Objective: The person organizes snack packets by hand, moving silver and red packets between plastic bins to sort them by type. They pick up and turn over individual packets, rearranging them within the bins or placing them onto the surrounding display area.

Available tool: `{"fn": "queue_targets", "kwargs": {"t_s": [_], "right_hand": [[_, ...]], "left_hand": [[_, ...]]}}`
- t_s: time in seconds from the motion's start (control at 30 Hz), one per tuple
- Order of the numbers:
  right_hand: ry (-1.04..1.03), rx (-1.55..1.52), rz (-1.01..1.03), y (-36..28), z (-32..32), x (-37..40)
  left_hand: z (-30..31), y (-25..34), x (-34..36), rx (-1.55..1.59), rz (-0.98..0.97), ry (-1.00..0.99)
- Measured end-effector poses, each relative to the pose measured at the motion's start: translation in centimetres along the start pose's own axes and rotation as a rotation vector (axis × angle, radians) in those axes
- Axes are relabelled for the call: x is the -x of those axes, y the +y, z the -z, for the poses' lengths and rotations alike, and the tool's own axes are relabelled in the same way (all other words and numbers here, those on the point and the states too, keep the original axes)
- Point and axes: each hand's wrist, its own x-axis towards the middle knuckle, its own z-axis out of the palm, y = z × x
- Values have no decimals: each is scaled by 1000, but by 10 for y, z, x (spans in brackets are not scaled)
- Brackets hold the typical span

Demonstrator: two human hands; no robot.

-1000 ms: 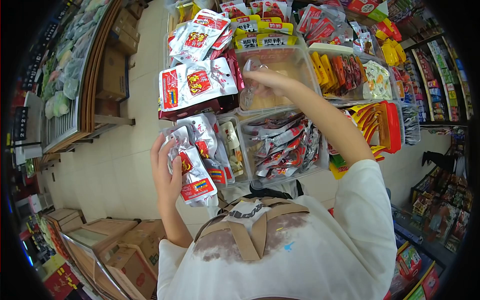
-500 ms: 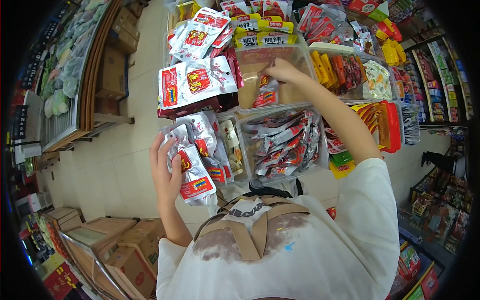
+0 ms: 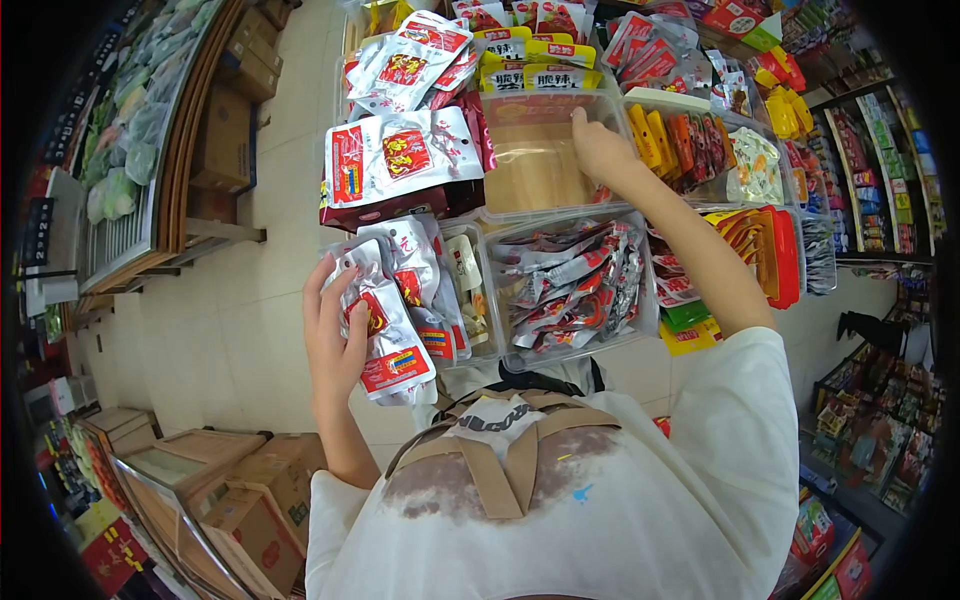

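My left hand point(image 3: 338, 335) is wrapped round the left edge of silver-and-red snack packets point(image 3: 385, 330), its thumb on their front. They lean at the near-left corner of the bins beside more silver packets point(image 3: 415, 265). My right hand point(image 3: 605, 155) reaches into a clear plastic bin point(image 3: 530, 165), at its right side. Its fingers look closed, and most of what they hold is hidden. A small red end of a snack packet point(image 3: 602, 193) shows under the palm. Close in front stands a clear bin of jumbled silver-and-red packets point(image 3: 575, 285).
Silver packets lie on a dark red box point(image 3: 400, 205) at left. Yellow packets point(image 3: 535, 75) stand behind, with orange and yellow ones point(image 3: 680, 140) to the right. Farther left is a vegetable shelf point(image 3: 140, 150); cardboard boxes point(image 3: 255, 510) sit at lower left.
My right hand has moved to the right inside the clear bin, taking the snack packet from the middle to the right side, where it is mostly hidden. My left hand stays on the silver packets.
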Motion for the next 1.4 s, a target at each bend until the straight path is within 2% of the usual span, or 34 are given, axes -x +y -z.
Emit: {"fn": "queue_targets", "kwargs": {"t_s": [0.1, 0.17, 0.3, 0.37, 0.5, 0.57, 0.8, 0.87, 1.0, 1.07, 1.1, 1.17, 1.2, 1.27, 1.3, 1.37, 1.4], "right_hand": [[-18, -66, 16, 9, -8, -10], [133, -320, 170, 15, -14, -15], [83, -376, 138, 15, -14, -22], [-23, -261, 26, 14, -17, -25], [-9, -245, 17, 3, -18, -27], [-32, -244, 134, 3, -15, -33], [64, -113, 172, 3, -20, -25], [124, -3, 20, 2, -24, -23], [73, 19, -52, 0, -21, -18], [323, 271, 42, 3, -27, -15], [322, 271, 45, 4, -27, -12], [509, 543, 191, -1, -16, 1], [508, 543, 193, 1, -16, 0], [527, 592, 548, 11, -18, -1], [526, 592, 548, 19, -22, -2], [255, 651, 768, 28, -29, -3], [254, 651, 768, 32, -31, -3]], "left_hand": [[0, -2, 1, 4, -4, 4], [0, -3, 0, 2, -1, 9], [-2, -5, -1, 8, -7, 20], [-2, -5, -1, 5, -8, 19], [-4, -5, -1, 14, -2, 22], [-3, -4, -2, 15, -2, 16], [0, -5, 0, -14, 15, 22], [-1, -7, 1, -5, 15, 21], [-2, -6, 0, -15, -1, 16], [-1, -3, 0, -11, 6, 17], [-1, -3, 0, -7, 11, 19], [-1, -4, 2, -3, 21, 22], [-1, -4, 2, 1, 25, 21], [-1, -5, 2, 1, 25, 21], [-1, -5, 2, 1, 24, 20], [-1, -6, 2, 3, 21, 23], [-2, -6, 2, 4, 19, 26]]}}
